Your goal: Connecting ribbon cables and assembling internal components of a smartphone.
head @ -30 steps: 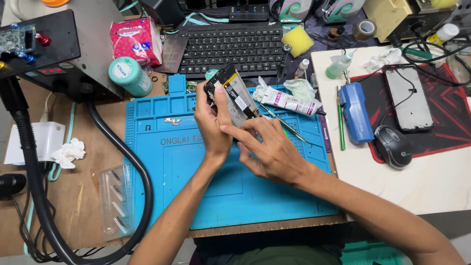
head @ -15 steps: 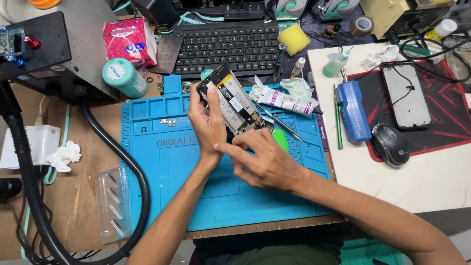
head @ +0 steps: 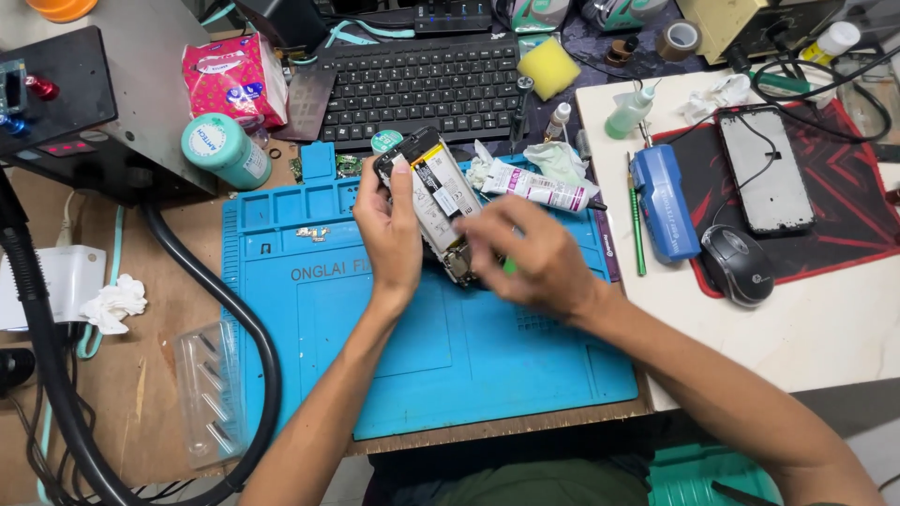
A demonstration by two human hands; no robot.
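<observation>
My left hand (head: 389, 234) grips an opened phone (head: 433, 192) by its left edge, holding it tilted above the blue work mat (head: 403, 365); the phone's back is off and its battery and boards show. My right hand (head: 530, 260) is blurred at the phone's lower end, fingers pinched around a small green tool (head: 509, 267) that touches the phone's bottom edge. A white glue tube (head: 539, 187) lies just behind my right hand on the mat's far edge.
A black keyboard (head: 422, 89) lies beyond the mat. To the right, a white table holds a blue case (head: 664, 201), a black mouse (head: 738, 264) and a second phone (head: 764, 169) on a red-black pad. A thick black hose (head: 248, 319) curves left of the mat.
My right hand has slid from the phone's middle down to its lower end. The view has shifted, so the mat and hands sit a bit lower and more central.
</observation>
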